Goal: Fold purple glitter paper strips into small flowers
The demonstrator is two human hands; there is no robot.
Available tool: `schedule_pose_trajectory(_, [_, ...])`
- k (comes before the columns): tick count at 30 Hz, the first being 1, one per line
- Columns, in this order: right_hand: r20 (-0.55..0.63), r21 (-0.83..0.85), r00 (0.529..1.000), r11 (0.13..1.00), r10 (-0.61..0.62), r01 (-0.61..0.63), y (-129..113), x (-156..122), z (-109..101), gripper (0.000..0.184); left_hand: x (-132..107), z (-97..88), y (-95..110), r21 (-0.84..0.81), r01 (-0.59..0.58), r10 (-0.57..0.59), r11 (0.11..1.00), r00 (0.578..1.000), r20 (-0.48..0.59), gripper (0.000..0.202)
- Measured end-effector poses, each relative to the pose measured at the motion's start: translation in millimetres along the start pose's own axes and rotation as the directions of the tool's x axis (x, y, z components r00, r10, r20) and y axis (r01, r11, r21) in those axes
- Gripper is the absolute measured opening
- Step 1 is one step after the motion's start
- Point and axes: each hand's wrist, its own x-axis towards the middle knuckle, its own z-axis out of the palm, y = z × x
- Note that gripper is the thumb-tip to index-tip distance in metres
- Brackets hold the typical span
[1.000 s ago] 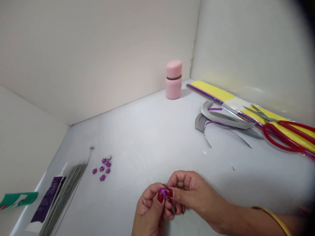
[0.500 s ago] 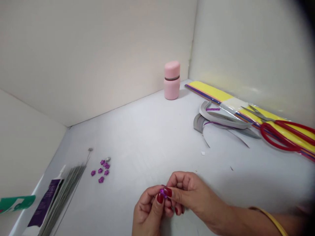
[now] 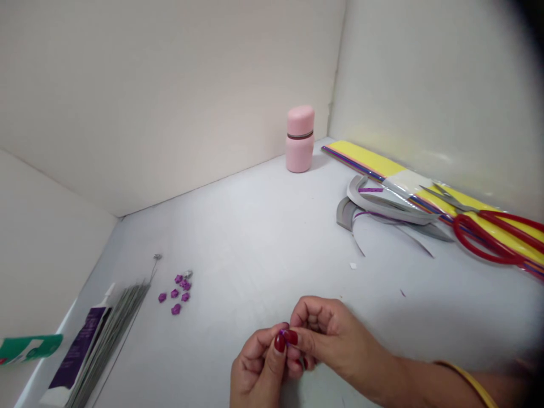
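Between the fingertips of both hands is a small folded purple paper piece [image 3: 283, 333], mostly covered by the thumbs. My left hand [image 3: 260, 360] pinches it from the left, thumb against forefinger. From the right, my right hand [image 3: 325, 334] presses thumb and forefinger on the same piece, its other fingers curled beneath. The two thumbnails nearly touch over it. Off to the left on the table lie several small purple paper stars [image 3: 174, 293], with a silver star [image 3: 187, 274] among them.
Left: a bundle of thin wires [image 3: 114, 334], a purple-and-white glue tube [image 3: 80, 354], a green object [image 3: 32, 348]. A pink flask [image 3: 300, 139] stands at the back. Right: grey paper strips [image 3: 391, 211], a packet of coloured paper [image 3: 369, 158], red-handled scissors [image 3: 488, 238].
The thumbs have come closer together over the purple piece, so less of it shows. The whole view has shifted slightly; the other objects lie as before.
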Motion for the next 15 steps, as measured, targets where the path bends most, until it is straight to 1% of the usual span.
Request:
schedule_pose_trajectory(3, [0.01, -0.033, 0.999, 0.998, -0.044, 0.044, 1.2, 0.3, -0.3, 0.037, -1.0, 1.9, 0.4, 0.023, -0.039, 0.04, 0.999, 0.999, -0.027, 0.03])
schedule_pose_trajectory(7, [0.049, -0.074, 0.998, 0.996, -0.035, 0.039, -0.5, 1.1, -3.0, 0.036, 1.3, 1.7, 0.1, -0.03, -0.05, 0.049, 0.998, 0.998, -0.032, 0.028])
schedule_pose_trajectory(11, [0.077, -0.073, 0.997, 0.997, 0.005, 0.001, -4.1, 1.8, -5.0, 0.033, 3.2, 1.2, 2.3, -0.08, -0.034, 0.029, 0.996, 0.998, -0.057, 0.029])
schedule_pose_trajectory(15, [0.059, -0.067, 0.997, 0.997, 0.048, -0.044, -4.7, 2.5, -4.9, 0.03, 2.2, 2.6, 3.5, -0.08, -0.019, 0.014, 0.997, 0.998, -0.063, 0.031])
